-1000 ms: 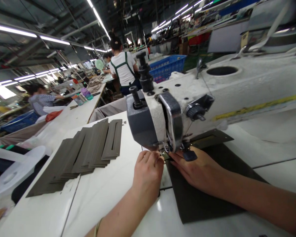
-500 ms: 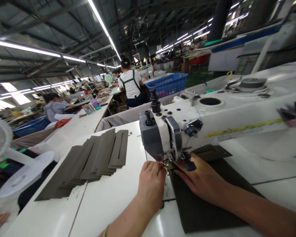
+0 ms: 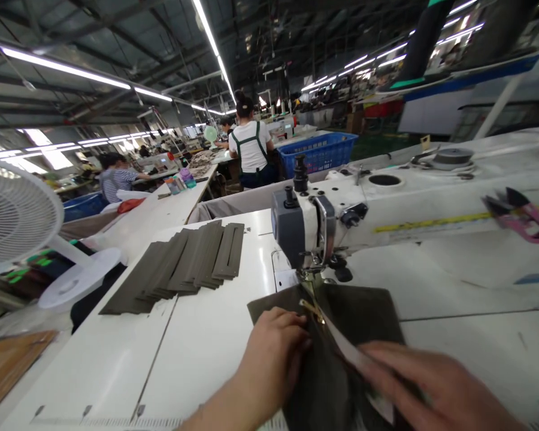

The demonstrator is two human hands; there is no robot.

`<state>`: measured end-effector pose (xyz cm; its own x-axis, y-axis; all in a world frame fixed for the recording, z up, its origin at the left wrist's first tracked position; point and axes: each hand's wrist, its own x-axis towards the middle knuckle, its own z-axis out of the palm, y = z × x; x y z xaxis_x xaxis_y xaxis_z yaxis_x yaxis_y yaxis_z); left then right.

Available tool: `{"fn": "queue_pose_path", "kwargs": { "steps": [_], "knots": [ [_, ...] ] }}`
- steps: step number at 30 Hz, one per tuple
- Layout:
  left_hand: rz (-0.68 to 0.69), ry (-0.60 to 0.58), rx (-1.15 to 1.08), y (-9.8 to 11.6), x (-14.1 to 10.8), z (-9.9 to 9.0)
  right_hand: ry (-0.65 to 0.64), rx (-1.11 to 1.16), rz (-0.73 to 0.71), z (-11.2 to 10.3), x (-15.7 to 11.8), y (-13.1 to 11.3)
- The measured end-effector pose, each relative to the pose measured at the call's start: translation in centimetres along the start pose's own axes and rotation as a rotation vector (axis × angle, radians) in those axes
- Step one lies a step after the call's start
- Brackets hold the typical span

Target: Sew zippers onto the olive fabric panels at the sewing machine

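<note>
A dark olive fabric panel lies at the needle end of the white sewing machine. A gold-coloured zipper pull sits on it just in front of the presser foot, and a pale strip runs from there toward me. My left hand is closed, with curled fingers gripping the panel left of the zipper pull. Blurred by motion, my right hand pinches the pale strip on the right. Its fingertips partly cover the strip.
A fanned stack of slotted olive pieces lies to the left. Pink-handled snippers rest against the machine arm beside a yellow tape measure. A white fan stands at far left. People sit working beyond, near a blue basket.
Both hands have moved from the needle area toward me, the right also rightward. The panel now lies spread in front of the needle, with the zipper pull and pale strip exposed. The view has shifted.
</note>
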<state>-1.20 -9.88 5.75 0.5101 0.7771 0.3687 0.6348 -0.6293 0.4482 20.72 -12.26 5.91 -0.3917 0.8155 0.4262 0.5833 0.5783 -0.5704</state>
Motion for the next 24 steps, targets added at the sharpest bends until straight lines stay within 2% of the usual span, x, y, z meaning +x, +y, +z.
{"fn": "queue_pose_path", "kwargs": {
  "steps": [2, 4, 6, 10, 12, 17, 18, 20, 22, 24],
  "knots": [
    [-0.056, 0.035, -0.098, 0.7, 0.7, -0.9, -0.094, 0.231, 0.255, -1.3, 1.9, -1.1],
    [-0.029, 0.123, -0.144, 1.2, 1.3, -1.5, -0.119, 0.324, 0.366, -2.2, 2.7, -1.4],
    [0.047, 0.133, -0.144, 1.2, 1.9, -1.5, -0.091, 0.306, 0.377, -2.4, 2.5, -1.4],
    [0.068, -0.042, -0.011, -0.5, 3.0, -0.5, -0.034, 0.171, 0.335, -1.8, 1.3, -1.1],
    [0.076, -0.083, 0.037, -1.3, 3.4, -0.2, -0.018, 0.113, 0.286, -1.7, 1.4, -1.1],
    [0.259, -0.013, 0.106, -1.8, 4.8, 0.1, -0.071, 0.016, 0.104, -3.1, 3.0, -1.4],
    [0.286, -0.024, 0.135, -1.7, 5.1, 0.2, -0.026, -0.044, 0.045, -3.6, 3.2, -1.6],
    [0.322, -0.040, 0.184, -1.7, 5.7, 0.2, 0.158, -0.230, -0.119, -4.0, 3.2, -2.3],
    [0.327, -0.010, 0.218, -1.8, 6.2, 0.2, 0.317, -0.413, -0.292, -2.8, 2.8, -3.5],
    [0.298, 0.050, 0.246, -1.8, 6.4, 0.0, 0.326, -0.482, -0.398, 0.4, 2.6, -5.1]
  ]
}}
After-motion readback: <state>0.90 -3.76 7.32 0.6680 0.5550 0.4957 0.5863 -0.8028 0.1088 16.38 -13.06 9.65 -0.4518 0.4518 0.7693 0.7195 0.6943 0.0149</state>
